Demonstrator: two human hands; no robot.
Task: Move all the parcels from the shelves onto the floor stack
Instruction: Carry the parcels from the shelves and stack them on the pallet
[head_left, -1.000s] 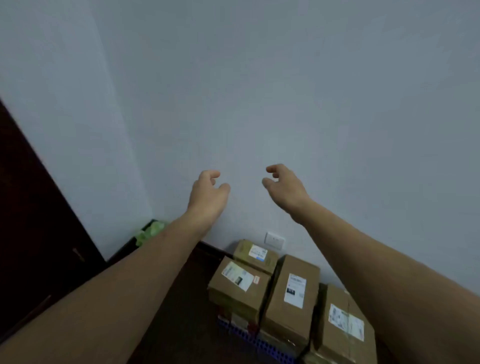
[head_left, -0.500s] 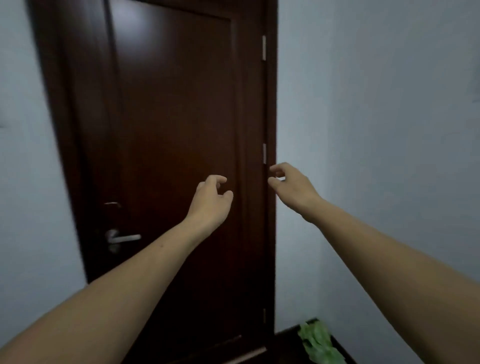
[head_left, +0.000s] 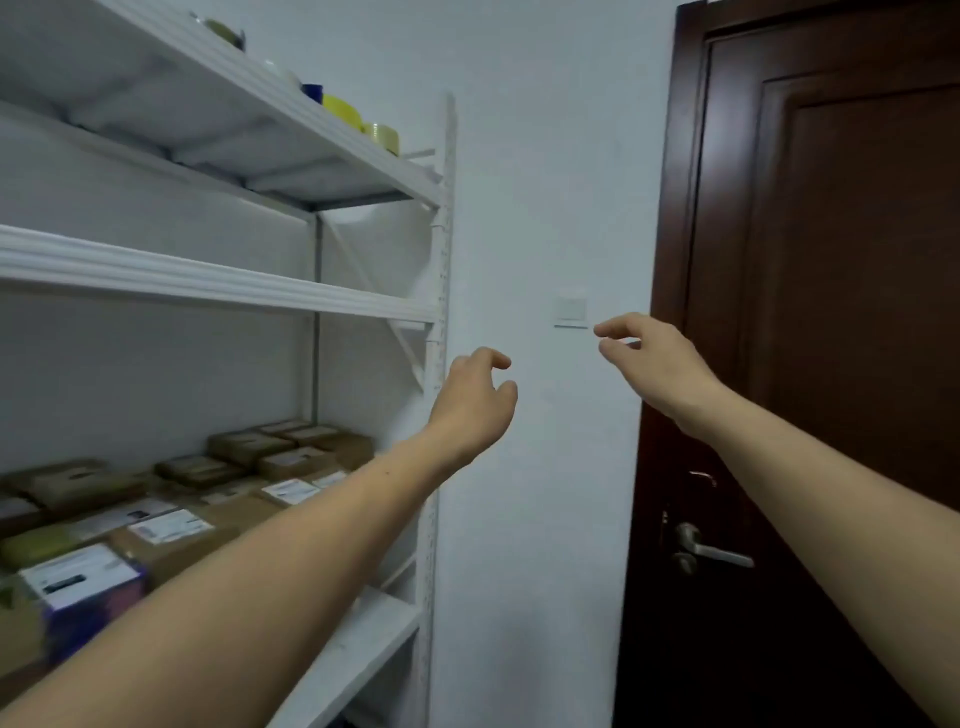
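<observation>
Both arms were stretched out in front, and neither hand had anything in it. The left hand (head_left: 475, 402) hung in the air just beside the front right upright of the white shelves (head_left: 440, 291), its fingers loosely curled and the thumb and forefinger apart. The right hand (head_left: 657, 364) was raised a touch higher, in front of the pale wall between the shelves and the dark wooden door (head_left: 831, 312). It was slack in the same way, with the forefinger and thumb hooked but not meeting. Its fingertips sat close by the lower right corner of the light switch (head_left: 570, 310) (whether they touched the wall could not be told from this angle). The parcels (head_left: 234, 499) lay on the lower shelf, well below and to the left of both hands. They were brown cardboard boxes with white labels facing up, packed side by side from the left of the shelf back toward its rear right corner. Nearest the front edge on the left sat a purple-sided box (head_left: 83, 582) with a white label on top, partly hidden behind the left forearm. Along the front edge of the top shelf, toward its right end, stood some yellow items (head_left: 343, 111) and a pale roll of tape (head_left: 387, 137), too blurred to make out further. Low on the door gleamed a metal lever handle (head_left: 711, 551).
</observation>
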